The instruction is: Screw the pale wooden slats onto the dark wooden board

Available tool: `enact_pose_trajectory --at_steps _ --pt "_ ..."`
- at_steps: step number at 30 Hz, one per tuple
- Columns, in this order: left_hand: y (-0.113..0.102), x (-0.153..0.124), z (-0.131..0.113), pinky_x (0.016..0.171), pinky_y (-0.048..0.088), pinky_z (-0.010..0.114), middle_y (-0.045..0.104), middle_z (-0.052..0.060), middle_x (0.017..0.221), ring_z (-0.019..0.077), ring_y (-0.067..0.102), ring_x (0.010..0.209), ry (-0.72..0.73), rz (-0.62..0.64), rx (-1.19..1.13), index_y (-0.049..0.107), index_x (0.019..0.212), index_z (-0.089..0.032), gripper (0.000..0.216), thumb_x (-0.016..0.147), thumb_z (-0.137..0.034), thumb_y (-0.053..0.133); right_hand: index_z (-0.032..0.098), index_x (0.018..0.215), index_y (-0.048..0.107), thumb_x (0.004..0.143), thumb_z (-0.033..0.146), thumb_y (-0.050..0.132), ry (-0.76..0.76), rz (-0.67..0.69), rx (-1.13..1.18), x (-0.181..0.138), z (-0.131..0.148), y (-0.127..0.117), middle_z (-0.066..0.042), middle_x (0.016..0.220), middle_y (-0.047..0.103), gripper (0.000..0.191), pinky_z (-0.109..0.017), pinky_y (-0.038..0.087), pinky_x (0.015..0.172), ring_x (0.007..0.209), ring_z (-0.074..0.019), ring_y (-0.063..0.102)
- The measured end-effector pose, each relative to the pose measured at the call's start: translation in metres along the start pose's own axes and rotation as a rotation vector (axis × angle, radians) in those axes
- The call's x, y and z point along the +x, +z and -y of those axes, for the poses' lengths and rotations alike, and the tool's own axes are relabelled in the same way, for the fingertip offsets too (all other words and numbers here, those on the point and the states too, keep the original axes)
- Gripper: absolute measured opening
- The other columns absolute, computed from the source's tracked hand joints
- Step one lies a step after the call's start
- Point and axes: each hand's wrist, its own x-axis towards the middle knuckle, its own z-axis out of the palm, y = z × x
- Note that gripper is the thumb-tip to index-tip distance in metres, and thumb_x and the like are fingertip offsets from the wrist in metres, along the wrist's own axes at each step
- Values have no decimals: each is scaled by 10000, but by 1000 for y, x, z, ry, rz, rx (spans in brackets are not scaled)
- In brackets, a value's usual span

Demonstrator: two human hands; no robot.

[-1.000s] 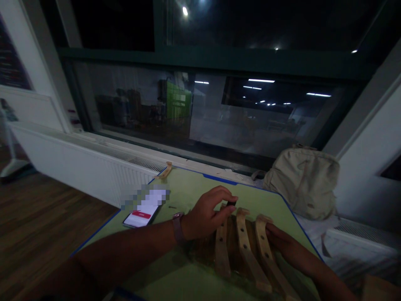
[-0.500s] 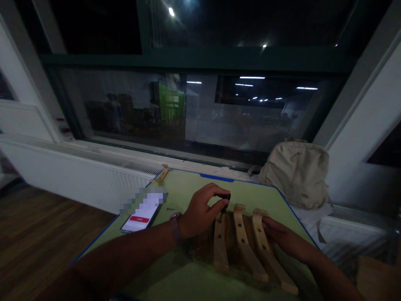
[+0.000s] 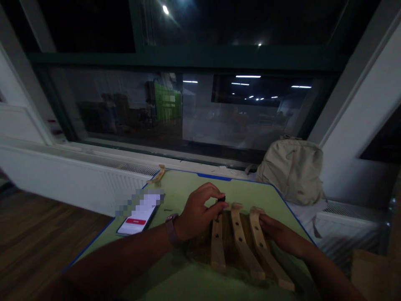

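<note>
A wooden assembly of three curved slats (image 3: 240,244) on a darker base lies on the green table (image 3: 175,276). My left hand (image 3: 197,211), with a watch on the wrist, pinches a small black tool (image 3: 221,199) upright over the far end of the left slat. My right hand (image 3: 277,234) rests against the right slat, fingers curled along its side and steadying the assembly.
A phone (image 3: 139,214) with a lit screen lies to the left of my left hand. A single loose wooden slat (image 3: 158,173) lies at the table's far left corner. A beige backpack (image 3: 291,169) stands beyond the right corner, below a dark window above a white radiator (image 3: 62,175).
The view has drifted left and down a little. My left hand has kept its pinch on the black tool, with the fingers shifting slightly around it. My right hand stays on the right slat.
</note>
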Motion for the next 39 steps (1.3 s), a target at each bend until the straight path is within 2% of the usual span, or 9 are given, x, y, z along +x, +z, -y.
enact_pose_trajectory --at_steps 4,6,9,12,17,23,29,33,39 --pt "-1 -1 0 796 517 284 700 66 963 161 657 910 -126 62 -12 637 1020 -178 147 933 -217 525 140 1354 539 875 699 369 -34 20 2 -2 5 0 -124 1462 471 756 -477 259 1160 1345 -308 438" --pt "-1 -2 1 818 518 274 701 65 1003 153 659 943 -141 79 -32 629 1060 -179 185 951 -201 481 143 1341 551 880 698 357 -52 42 22 -2 7 0 -131 1441 497 747 -479 277 1151 1332 -309 455" --pt "0 -4 2 832 514 270 699 63 993 151 653 950 -110 71 -38 617 1041 -174 160 943 -188 492 122 1362 524 862 716 374 -46 53 52 -1 7 1 -147 1451 481 791 -498 278 1147 1336 -329 443" --pt "2 -7 5 834 507 270 685 57 979 147 641 942 -77 70 -41 594 1042 -182 139 932 -175 509 97 1372 509 830 755 378 -42 48 47 -1 5 1 -171 1469 449 863 -520 227 1162 1357 -355 406" --pt "3 -6 7 835 492 286 652 51 978 150 618 947 -48 86 -14 575 1054 -197 152 927 -148 508 113 1383 495 872 713 346 -65 77 45 -2 4 0 -161 1478 441 802 -527 204 1165 1372 -340 387" --pt "-1 0 6 745 468 273 583 32 882 145 572 845 46 -31 57 587 917 -184 47 880 -162 606 127 1411 463 883 702 339 -62 94 59 -2 5 0 -146 1466 463 790 -489 201 1172 1372 -314 394" --pt "-2 0 3 805 486 293 647 56 935 155 606 909 -24 15 62 610 983 -177 110 916 -133 536 99 1425 434 856 735 346 -21 75 49 -1 1 1 -157 1509 395 858 -486 241 1159 1370 -325 392" --pt "-2 -1 4 819 491 291 654 57 947 152 611 925 20 30 46 609 984 -178 122 912 -118 532 79 1412 444 849 738 353 -24 68 35 -1 1 1 -175 1503 397 872 -475 235 1163 1376 -326 383" --pt "-2 0 5 803 490 291 631 48 949 149 601 920 73 47 39 597 976 -190 131 895 -98 552 127 1367 508 867 719 331 -37 69 5 -1 4 0 -158 1466 458 795 -501 205 1169 1372 -333 387"
